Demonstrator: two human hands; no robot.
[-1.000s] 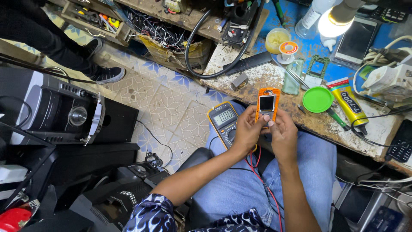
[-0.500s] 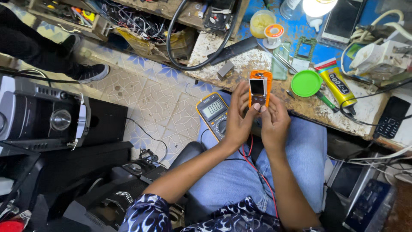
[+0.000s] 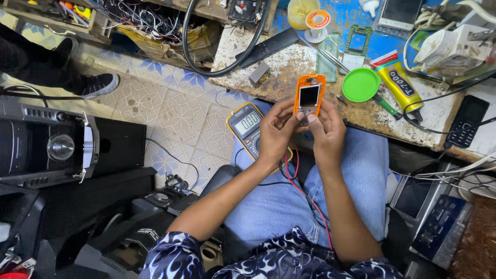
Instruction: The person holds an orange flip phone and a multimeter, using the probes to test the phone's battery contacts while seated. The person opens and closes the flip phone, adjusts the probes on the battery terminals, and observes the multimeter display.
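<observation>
I have both hands up over my lap, pinching one thing between them: my left hand grips the lower left edge of the small orange-framed phone with its bare dark screen, and my right hand closes on the lower right, thumb laid across the front below the screen. The phone stands upright, just off the near edge of the worn, stained wooden bench.

To do this well, I judge the grip should stay on the frame edges, keeping thumbs off the exposed screen, with the left hand steadying while the right does the fine pressing.

Just left of my left hand, resting on my knee, lies the yellow-edged digital multimeter; its red lead runs down under my wrists, so I would avoid snagging it.

Beyond my right hand sit a round green plastic lid and a yellow glue tube. Farther right lies a black keypad phone.
</observation>
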